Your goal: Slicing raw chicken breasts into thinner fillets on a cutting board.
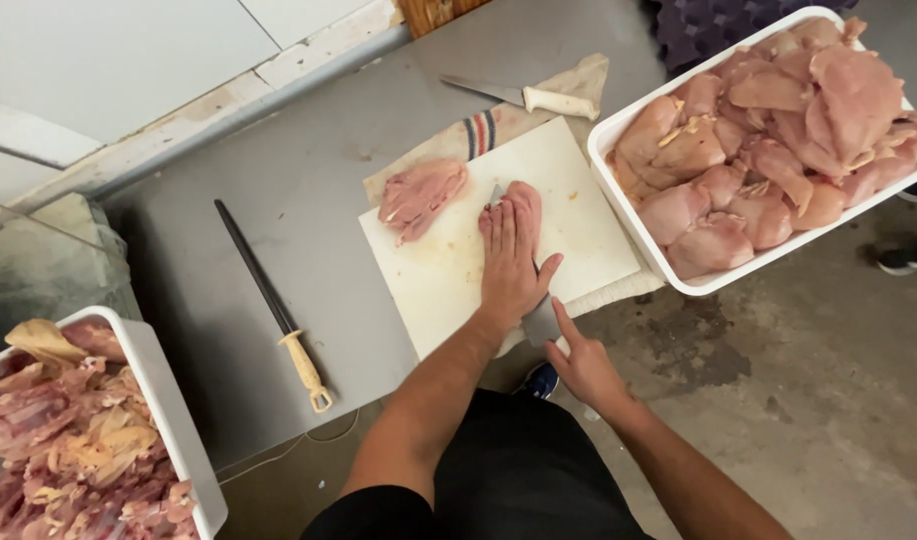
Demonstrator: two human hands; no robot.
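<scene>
My left hand (511,258) lies flat, fingers together, on a raw chicken breast (525,202) in the middle of a white cutting board (449,280). My right hand (585,366) grips a knife (541,318) at the board's near edge; its blade runs sideways under my left palm into the meat. A sliced piece of chicken (423,196) rests on the board's far left part.
A white tub (619,190) full of raw chicken breasts stands at the right. Another white tub (164,400) holds carcass scraps at the near left. A sharpening steel (271,300) and a second knife (527,97) lie on the grey table, a cloth (479,135) under the board.
</scene>
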